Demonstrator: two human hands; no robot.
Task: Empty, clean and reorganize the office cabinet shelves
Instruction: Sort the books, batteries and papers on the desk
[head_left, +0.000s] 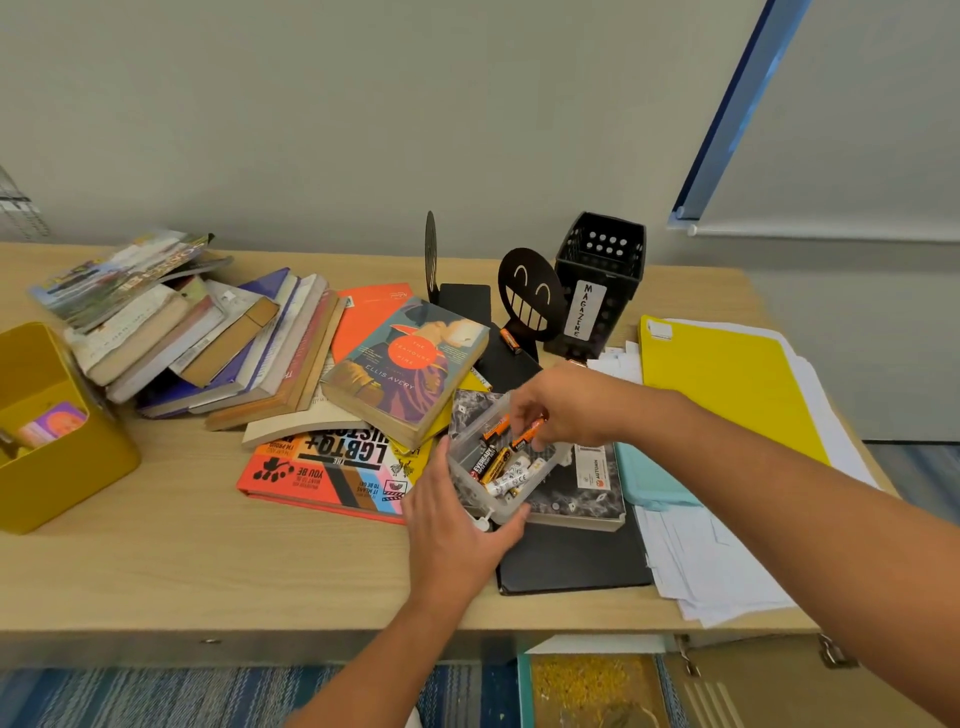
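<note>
A: Where is the small clear plastic box of batteries (501, 462)?

B: Near the middle of the wooden desk (208, 561), perched on a marbled grey notebook (587, 488), just right of the fanned pile of books (218, 338).

A: How will it handle?

B: I'd judge it stiff and smooth, a bit slippery, and heavier than it looks with loose cells that roll. Best taken by its near and left walls, kept level.

A: And the hands?

B: The left hand (457, 525) cups the box's near left corner, fingers curled round the wall. The right hand (566, 405) reaches in from the right, fingertips pinching an orange and black battery (527, 432) over the open box.
</note>
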